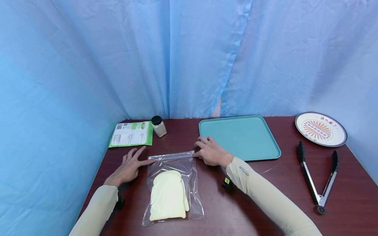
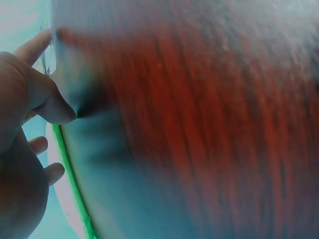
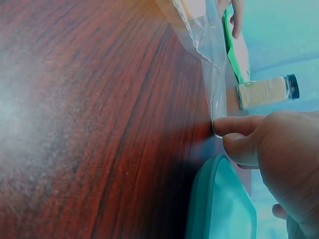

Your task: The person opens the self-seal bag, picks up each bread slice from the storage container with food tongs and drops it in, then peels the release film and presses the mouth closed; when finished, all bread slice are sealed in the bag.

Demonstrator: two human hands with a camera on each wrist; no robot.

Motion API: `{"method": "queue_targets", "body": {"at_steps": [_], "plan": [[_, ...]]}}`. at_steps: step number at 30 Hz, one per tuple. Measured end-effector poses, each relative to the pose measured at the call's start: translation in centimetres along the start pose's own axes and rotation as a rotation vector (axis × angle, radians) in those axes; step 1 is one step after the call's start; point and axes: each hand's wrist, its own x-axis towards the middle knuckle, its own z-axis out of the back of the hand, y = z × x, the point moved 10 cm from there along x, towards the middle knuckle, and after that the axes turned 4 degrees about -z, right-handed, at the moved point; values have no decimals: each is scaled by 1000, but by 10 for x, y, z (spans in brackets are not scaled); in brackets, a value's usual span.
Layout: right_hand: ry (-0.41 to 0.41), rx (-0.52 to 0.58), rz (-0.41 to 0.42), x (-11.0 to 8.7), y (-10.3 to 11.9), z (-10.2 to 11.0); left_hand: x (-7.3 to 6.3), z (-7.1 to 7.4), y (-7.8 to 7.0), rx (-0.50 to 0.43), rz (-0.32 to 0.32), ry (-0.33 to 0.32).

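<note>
A clear zip bag (image 1: 193, 183) lies flat on the table with slices of white bread (image 1: 167, 196) inside, its zip strip along the far edge. My left hand (image 1: 130, 165) is spread beside the bag's far left corner, thumb stretched onto the strip. In the left wrist view the fingers (image 2: 60, 107) reach down to the table, beside a green-edged packet. At the far right corner, my right hand (image 1: 211, 152) touches the strip's end with its thumb, and its bent fingers reach over the tray's edge. The right wrist view shows two fingertips (image 3: 224, 125) close together at that corner.
Behind the left hand lie a green and white packet (image 1: 131, 133) and a black-lidded jar (image 1: 159, 126). A teal tray (image 1: 239, 137) sits beyond the right hand. On the far right are a patterned plate (image 1: 321, 128) and spread tongs (image 1: 319, 183). Blue curtains (image 1: 189, 59) hang behind the table.
</note>
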Motion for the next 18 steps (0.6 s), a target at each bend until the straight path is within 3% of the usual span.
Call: {"method": "queue_targets", "body": {"at_steps": [18], "plan": [[18,56,-47,-3,-5,-2,-8,-4,16,6,52,3]]}}
